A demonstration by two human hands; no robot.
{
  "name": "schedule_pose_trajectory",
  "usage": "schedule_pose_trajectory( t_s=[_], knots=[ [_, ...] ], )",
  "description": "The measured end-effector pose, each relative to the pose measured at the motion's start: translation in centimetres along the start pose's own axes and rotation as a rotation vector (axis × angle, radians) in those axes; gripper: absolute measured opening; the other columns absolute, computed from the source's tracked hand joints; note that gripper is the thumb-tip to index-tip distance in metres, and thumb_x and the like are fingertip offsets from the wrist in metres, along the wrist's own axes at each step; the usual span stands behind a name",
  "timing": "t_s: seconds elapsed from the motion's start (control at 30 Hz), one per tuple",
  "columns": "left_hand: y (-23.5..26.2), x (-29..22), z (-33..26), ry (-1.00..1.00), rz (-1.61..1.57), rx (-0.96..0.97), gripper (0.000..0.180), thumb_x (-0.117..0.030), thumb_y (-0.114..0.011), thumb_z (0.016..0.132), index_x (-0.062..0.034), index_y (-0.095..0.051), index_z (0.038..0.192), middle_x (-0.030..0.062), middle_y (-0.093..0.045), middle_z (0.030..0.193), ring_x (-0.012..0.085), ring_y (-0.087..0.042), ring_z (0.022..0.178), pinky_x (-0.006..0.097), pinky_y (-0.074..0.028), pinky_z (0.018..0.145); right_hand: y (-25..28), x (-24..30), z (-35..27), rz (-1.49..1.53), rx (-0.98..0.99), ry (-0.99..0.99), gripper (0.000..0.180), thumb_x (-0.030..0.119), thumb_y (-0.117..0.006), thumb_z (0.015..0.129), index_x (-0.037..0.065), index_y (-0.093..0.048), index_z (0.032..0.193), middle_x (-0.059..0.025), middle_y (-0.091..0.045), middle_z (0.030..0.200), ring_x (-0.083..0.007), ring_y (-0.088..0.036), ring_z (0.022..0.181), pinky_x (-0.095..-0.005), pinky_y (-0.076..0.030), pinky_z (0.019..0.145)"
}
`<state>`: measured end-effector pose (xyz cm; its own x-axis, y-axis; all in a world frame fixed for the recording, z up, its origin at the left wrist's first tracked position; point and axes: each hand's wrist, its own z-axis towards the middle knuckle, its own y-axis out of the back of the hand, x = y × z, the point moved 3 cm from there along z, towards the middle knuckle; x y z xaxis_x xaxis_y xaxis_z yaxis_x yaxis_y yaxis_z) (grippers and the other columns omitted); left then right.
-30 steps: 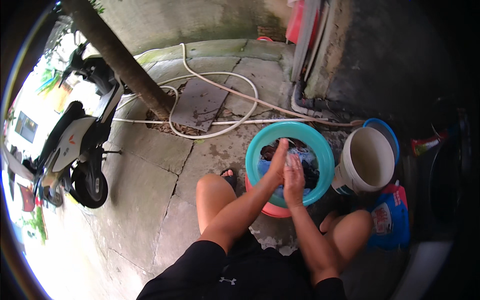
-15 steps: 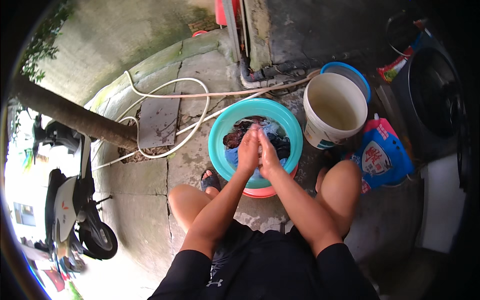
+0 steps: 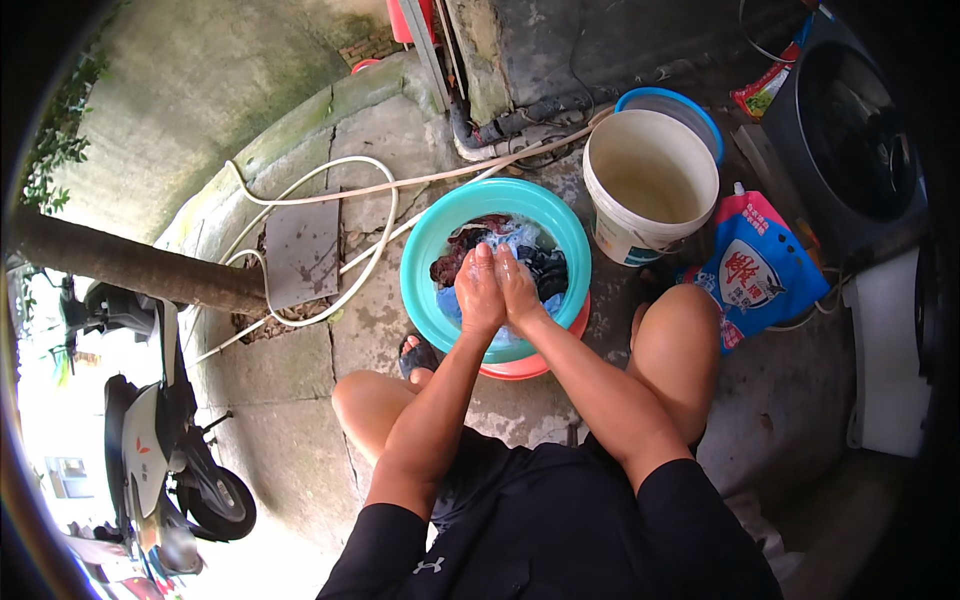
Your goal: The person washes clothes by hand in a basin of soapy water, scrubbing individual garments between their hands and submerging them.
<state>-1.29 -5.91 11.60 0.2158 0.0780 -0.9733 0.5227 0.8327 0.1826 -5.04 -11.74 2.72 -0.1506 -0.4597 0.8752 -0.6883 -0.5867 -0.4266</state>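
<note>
My left hand (image 3: 481, 293) and my right hand (image 3: 517, 290) meet side by side over a turquoise basin (image 3: 417, 290), thumbs on top and wet. Both look closed against each other, their fingers mostly hidden beneath. Whatever they may hold between them cannot be made out. Below them, wet clothes (image 3: 455, 265) in dark red, blue and black soak in sudsy water in the basin. Under the basin shows the rim of a red-pink basin (image 3: 520, 368).
Right of the basin stand a white bucket (image 3: 597, 195) of cloudy water, a blue-rimmed tub (image 3: 690, 108) and a blue-and-pink detergent bag (image 3: 790, 285). A pale hose (image 3: 390, 215) loops across the concrete by a tree trunk (image 3: 140, 265). A scooter (image 3: 145, 430) stands left.
My hands, pressed together in both frames, now sit with both thumbs side by side on top. The whole view has shifted slightly, and the basin and bucket appear further up and left.
</note>
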Motion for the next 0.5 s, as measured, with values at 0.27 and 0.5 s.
schedule_pose_trajectory(
  t_s=[0.27, 0.5],
  knots=[
    [1.4, 3.1, 1.3, 0.269, -0.475, 0.019, 0.04, -0.042, -0.048, 0.102, -0.01, -0.055, 0.079, 0.0001, -0.052, 0.071, 0.0133, -0.049, 0.064, 0.03, -0.043, 0.062, -1.9, 4.6, -2.5, -0.651, -0.075, 0.469, 0.049, 0.034, -0.034, 0.103, -0.003, -0.061, 0.085, -0.0272, -0.063, 0.084, -0.0479, -0.06, 0.079, -0.0501, -0.046, 0.063],
    [2.3, 4.3, 2.3, 0.677, -0.879, 0.109, 0.044, -0.05, -0.046, 0.1, -0.0088, -0.059, 0.089, 0.0062, -0.063, 0.084, 0.0206, -0.063, 0.077, 0.038, -0.054, 0.071, 0.1, 5.4, -0.5, -0.773, 0.05, 0.219, 0.049, 0.046, -0.053, 0.096, -0.001, -0.067, 0.099, -0.0259, -0.067, 0.086, -0.0395, -0.068, 0.081, -0.0456, -0.053, 0.063]
  ],
)
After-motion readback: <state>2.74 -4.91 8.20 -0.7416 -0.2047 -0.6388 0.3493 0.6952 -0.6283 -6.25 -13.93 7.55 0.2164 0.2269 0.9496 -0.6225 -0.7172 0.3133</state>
